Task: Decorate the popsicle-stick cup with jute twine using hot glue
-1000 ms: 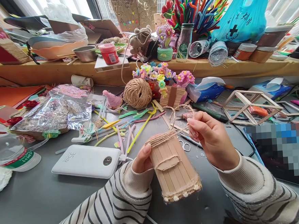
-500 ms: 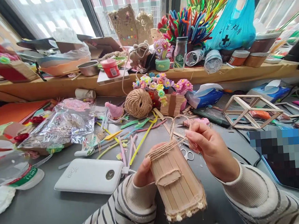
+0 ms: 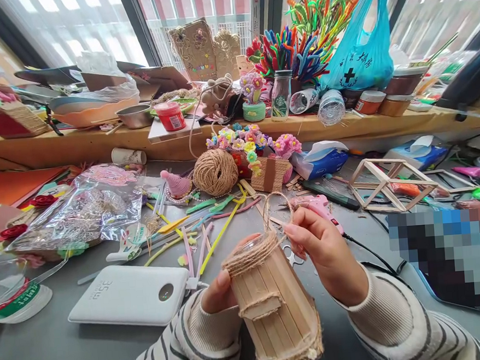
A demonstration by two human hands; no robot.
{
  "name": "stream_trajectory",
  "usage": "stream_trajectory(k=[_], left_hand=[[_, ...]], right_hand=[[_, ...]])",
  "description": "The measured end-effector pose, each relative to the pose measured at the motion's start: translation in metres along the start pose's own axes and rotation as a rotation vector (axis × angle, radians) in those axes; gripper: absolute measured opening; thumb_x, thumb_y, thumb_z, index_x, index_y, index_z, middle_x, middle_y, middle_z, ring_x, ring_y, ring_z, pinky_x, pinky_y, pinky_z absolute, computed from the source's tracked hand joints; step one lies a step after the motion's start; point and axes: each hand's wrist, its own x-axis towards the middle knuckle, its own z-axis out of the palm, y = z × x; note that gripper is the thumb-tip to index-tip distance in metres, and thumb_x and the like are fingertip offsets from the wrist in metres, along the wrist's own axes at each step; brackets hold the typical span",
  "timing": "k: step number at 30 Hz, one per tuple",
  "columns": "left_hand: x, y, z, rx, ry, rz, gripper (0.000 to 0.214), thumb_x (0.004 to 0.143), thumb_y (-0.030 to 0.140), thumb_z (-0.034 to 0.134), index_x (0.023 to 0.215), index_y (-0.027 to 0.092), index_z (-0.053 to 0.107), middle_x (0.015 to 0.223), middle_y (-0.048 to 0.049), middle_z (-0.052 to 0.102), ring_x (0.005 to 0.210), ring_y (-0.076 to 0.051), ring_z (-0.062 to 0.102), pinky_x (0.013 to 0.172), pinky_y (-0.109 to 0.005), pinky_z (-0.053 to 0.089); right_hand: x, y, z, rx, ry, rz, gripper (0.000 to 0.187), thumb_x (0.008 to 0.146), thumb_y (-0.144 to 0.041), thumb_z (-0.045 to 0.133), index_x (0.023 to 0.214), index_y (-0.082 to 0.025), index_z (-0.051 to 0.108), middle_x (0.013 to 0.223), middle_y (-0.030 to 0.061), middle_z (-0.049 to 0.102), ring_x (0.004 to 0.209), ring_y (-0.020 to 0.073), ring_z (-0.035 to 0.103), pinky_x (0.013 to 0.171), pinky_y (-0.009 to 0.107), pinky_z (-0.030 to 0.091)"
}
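One white rectangular power bank (image 3: 128, 295) on the grey table (image 3: 34, 356) is marked "35W"; a dark oval display sits at its right end. On the ledge behind, a translucent blue plastic bag (image 3: 358, 56) bears a black cross and Chinese characters, partly lost in folds. The dark-lidded clear glass bottle (image 3: 280, 97) carries a green Starbucks emblem.

The container of flat, pale wooden slats (image 3: 288, 313) is tilted in front of the person, between the hands. Coarse brown jute twine (image 3: 249, 261) is wound in several turns around its upper rim, where a transparent lip shows. A small twine-edged plaque is fixed to the front; white bead-like pieces trim the base.

Left hand (image 3: 219, 294): partly closed around the container's upper left side. Right hand (image 3: 327, 256): thumb and index finger pinched on the twine strand, remaining fingers curled. A pink glue gun (image 3: 322, 208) lies just beyond it.
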Motion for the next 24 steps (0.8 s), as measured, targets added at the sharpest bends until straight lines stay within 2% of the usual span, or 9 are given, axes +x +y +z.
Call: stream_trajectory(k=[3, 7, 12, 16, 22, 24], left_hand=[[-0.001, -0.0023, -0.0006, -0.014, 0.022, 0.034, 0.054, 0.07, 0.045, 0.062, 0.118, 0.021, 0.059, 0.113, -0.0057, 0.065, 0.11, -0.03, 0.056, 0.096, -0.04, 0.043], [-0.0044, -0.0071, -0.0041, -0.039, 0.024, 0.014, 0.053, 0.072, 0.044, 0.061, 0.12, 0.022, 0.058, 0.117, -0.0042, 0.064, 0.116, -0.03, 0.052, 0.099, -0.04, 0.04], [-0.0072, -0.0101, -0.001, -0.039, 0.083, 0.069, 0.056, 0.071, 0.046, 0.06, 0.121, 0.021, 0.057, 0.116, -0.0056, 0.064, 0.121, -0.033, 0.046, 0.105, -0.045, 0.031], [-0.005, -0.0087, 0.0005, -0.007, 0.063, 0.045, 0.061, 0.068, 0.047, 0.062, 0.121, 0.018, 0.056, 0.114, -0.0094, 0.064, 0.118, -0.035, 0.048, 0.104, -0.048, 0.032], [-0.0035, -0.0058, 0.0034, 0.006, 0.115, 0.078, 0.056, 0.066, 0.046, 0.065, 0.116, 0.021, 0.06, 0.109, -0.0075, 0.067, 0.113, -0.035, 0.053, 0.101, -0.049, 0.035], [-0.0033, -0.004, 0.0053, 0.0, 0.098, 0.061, 0.052, 0.066, 0.045, 0.065, 0.112, 0.022, 0.063, 0.109, -0.0068, 0.067, 0.112, -0.035, 0.054, 0.1, -0.048, 0.037]], right_hand=[[0.0001, -0.0004, 0.0009, 0.007, -0.004, 0.011, 0.031, 0.074, -0.039, 0.063, 0.063, -0.019, 0.042, 0.051, -0.0087, 0.038, 0.046, 0.0042, 0.03, 0.044, 0.02, 0.024], [0.0018, -0.0003, 0.0019, 0.017, -0.014, 0.02, 0.031, 0.073, -0.038, 0.064, 0.062, -0.019, 0.042, 0.05, -0.0089, 0.039, 0.045, 0.0038, 0.03, 0.044, 0.019, 0.024], [0.0009, 0.0028, 0.0048, 0.056, -0.021, 0.064, 0.031, 0.073, -0.037, 0.063, 0.061, -0.019, 0.042, 0.049, -0.009, 0.04, 0.044, 0.0036, 0.033, 0.044, 0.019, 0.025], [-0.0016, 0.0037, 0.008, 0.121, 0.002, 0.122, 0.031, 0.071, -0.036, 0.065, 0.06, -0.018, 0.042, 0.049, -0.0086, 0.042, 0.045, 0.0038, 0.036, 0.045, 0.019, 0.027], [0.0002, 0.0039, 0.0093, 0.161, 0.024, 0.162, 0.031, 0.068, -0.035, 0.066, 0.058, -0.018, 0.043, 0.047, -0.008, 0.042, 0.044, 0.0044, 0.035, 0.045, 0.02, 0.026], [0.0021, 0.0049, 0.0089, 0.164, 0.035, 0.168, 0.031, 0.067, -0.035, 0.067, 0.057, -0.018, 0.043, 0.046, -0.0081, 0.041, 0.044, 0.0045, 0.033, 0.045, 0.021, 0.025]])
